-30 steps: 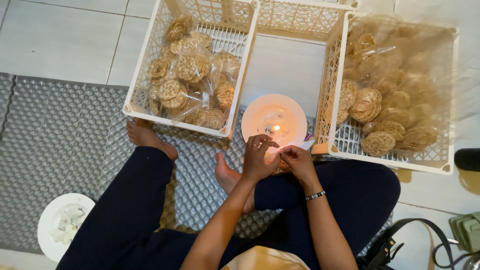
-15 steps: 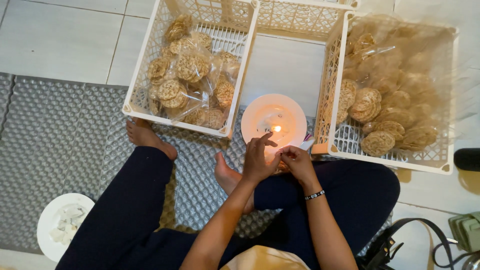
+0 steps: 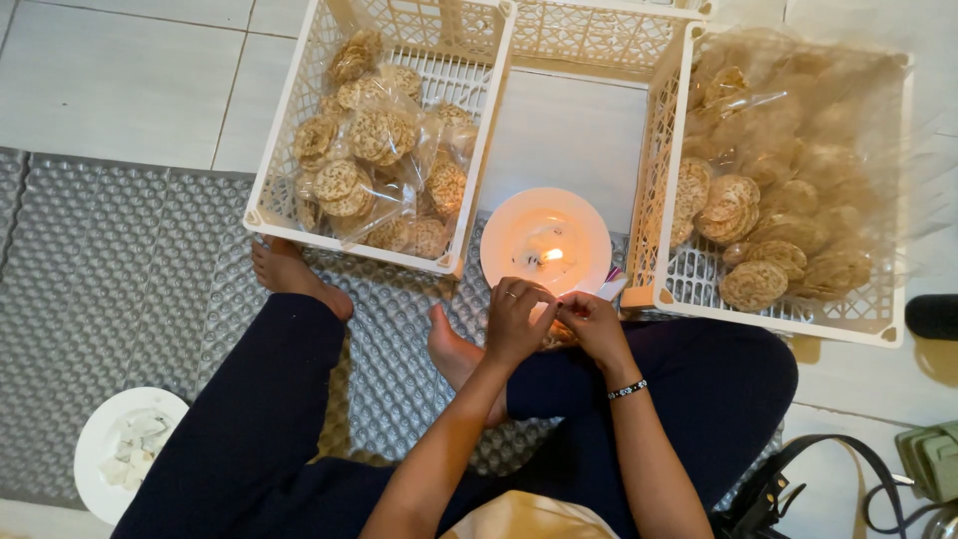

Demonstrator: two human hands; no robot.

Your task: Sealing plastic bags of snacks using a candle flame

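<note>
cracker bag (image 3: 555, 331), barely visible, sits pinched between the closed left hand (image 3: 516, 321) and right hand (image 3: 591, 324) beside the candle flame (image 3: 552, 256) on its white plate (image 3: 589, 225), seemingly mid-seal; sealed bags (image 3: 384, 175) fill 1 basket (image 3: 477, 165).

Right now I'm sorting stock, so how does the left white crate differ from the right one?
The left crate holds round lattice crackers sealed in small clear bags; the right crate holds crackers loose inside one large clear liner. The left crate looks narrower, the right crate wider. Both are white plastic lattice crates on the floor, flanking the plate with a lit candle.
</note>
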